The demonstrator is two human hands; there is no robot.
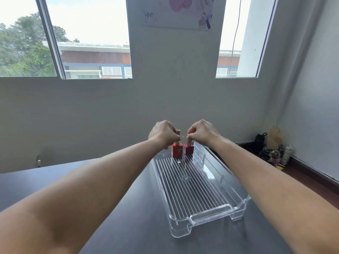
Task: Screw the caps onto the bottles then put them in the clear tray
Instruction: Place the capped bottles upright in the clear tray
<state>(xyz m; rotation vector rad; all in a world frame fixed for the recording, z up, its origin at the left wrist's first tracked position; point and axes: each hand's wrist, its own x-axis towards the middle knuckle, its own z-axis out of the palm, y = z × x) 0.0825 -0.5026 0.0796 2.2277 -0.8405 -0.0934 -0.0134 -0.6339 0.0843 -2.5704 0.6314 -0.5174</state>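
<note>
Two small square bottles stand side by side at the far end of the clear tray (pixel 209 217). The red-orange bottle (pixel 177 149) on the left carries a gold cap (pixel 177 132). My left hand (pixel 163 133) is closed around that cap and neck. The darker red bottle (pixel 189 150) on the right has its cap hidden under my right hand (pixel 201 132), whose fingers pinch down on its top. Both arms reach forward over the dark table (pixel 128 217).
The ribbed tray runs lengthwise from near me toward the wall, with its near part bare. The dark table ends close behind the bottles, at a grey wall with windows. Bags and bottles (pixel 273 149) sit on the floor in the right corner.
</note>
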